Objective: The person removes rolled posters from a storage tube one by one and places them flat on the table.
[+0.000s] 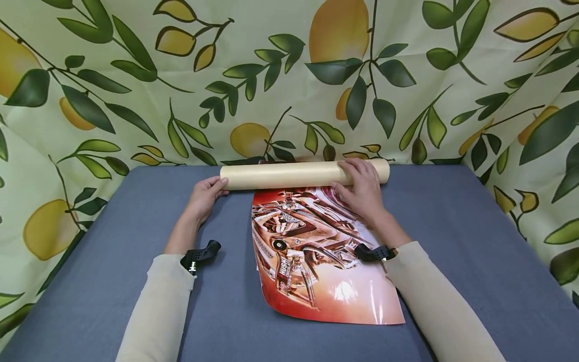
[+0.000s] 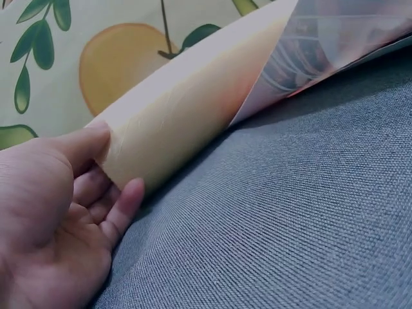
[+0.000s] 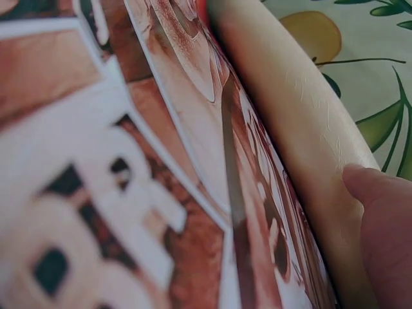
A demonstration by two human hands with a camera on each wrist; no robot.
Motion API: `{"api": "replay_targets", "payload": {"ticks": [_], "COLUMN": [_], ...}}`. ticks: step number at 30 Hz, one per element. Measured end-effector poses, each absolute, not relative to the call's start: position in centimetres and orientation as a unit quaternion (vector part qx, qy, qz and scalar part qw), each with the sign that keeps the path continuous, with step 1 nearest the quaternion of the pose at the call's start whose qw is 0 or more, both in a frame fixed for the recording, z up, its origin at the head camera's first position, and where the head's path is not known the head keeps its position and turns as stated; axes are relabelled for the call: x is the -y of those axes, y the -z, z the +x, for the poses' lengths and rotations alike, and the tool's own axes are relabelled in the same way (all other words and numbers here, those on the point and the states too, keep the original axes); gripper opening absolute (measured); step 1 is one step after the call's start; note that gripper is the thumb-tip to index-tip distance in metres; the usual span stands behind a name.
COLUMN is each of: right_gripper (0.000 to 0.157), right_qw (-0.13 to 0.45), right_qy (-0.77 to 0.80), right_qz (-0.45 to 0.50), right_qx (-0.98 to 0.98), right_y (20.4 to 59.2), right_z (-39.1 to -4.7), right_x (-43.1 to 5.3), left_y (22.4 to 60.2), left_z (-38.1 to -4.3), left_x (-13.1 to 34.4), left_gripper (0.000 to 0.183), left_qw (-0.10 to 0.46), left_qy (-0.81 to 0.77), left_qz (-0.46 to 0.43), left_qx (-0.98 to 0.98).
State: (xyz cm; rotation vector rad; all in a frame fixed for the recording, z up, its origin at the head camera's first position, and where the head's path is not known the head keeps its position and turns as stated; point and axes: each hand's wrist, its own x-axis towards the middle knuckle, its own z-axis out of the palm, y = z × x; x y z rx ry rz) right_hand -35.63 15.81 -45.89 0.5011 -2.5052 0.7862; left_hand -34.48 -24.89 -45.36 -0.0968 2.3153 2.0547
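Observation:
A long cream tube lies crosswise near the back edge of the table, over the far part of a glossy red and white poster printed with machinery. My left hand pinches the tube's left end, thumb on its side and fingers at the lower edge, as the left wrist view shows. Toward the right end, my right hand grips the tube from above, fingers over the top and thumb on the near side. Faint creases mark the tube's surface in the right wrist view. The poster's far end is mostly hidden by the tube.
A blue-grey cloth covers the table. Close behind its back edge hangs a curtain with lemons and leaves. The poster's near edge bows, with its left side slightly raised. Dark straps sit at both wrists.

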Motion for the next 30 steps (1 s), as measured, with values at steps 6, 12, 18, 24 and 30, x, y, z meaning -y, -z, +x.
{"api": "replay_targets", "payload": {"ticks": [6, 12, 18, 24, 30], "right_gripper": [0.05, 0.056, 0.06, 0.06, 0.057], "right_qw": [0.238, 0.239, 0.241, 0.25, 0.273], "right_qy": [-0.284, -0.278, -0.264, -0.26, -0.272], "right_qz": [0.166, 0.154, 0.122, 0.1, 0.102], "right_qx": [0.914, 0.917, 0.926, 0.928, 0.917], "right_y": [45.7, 45.5, 45.6, 45.9, 45.9], "right_z": [-35.3, -35.4, -35.5, -35.1, -35.2], "right_x": [-15.5, -15.3, -15.5, -16.2, -15.9], "left_y": [45.4, 45.3, 45.3, 45.2, 44.6], "left_z": [-34.3, -33.9, -33.7, -33.9, -33.2], "left_x": [24.8, 24.8, 24.9, 25.4, 27.6], "left_gripper": [0.045, 0.034, 0.047, 0.047, 0.048], "left_qw": [-0.003, -0.063, -0.072, -0.134, -0.144], "left_qy": [-0.659, -0.645, -0.644, -0.623, -0.638], "left_qz": [-0.036, -0.082, -0.095, -0.182, -0.227], "left_qx": [-0.752, -0.757, -0.755, -0.749, -0.722]}}
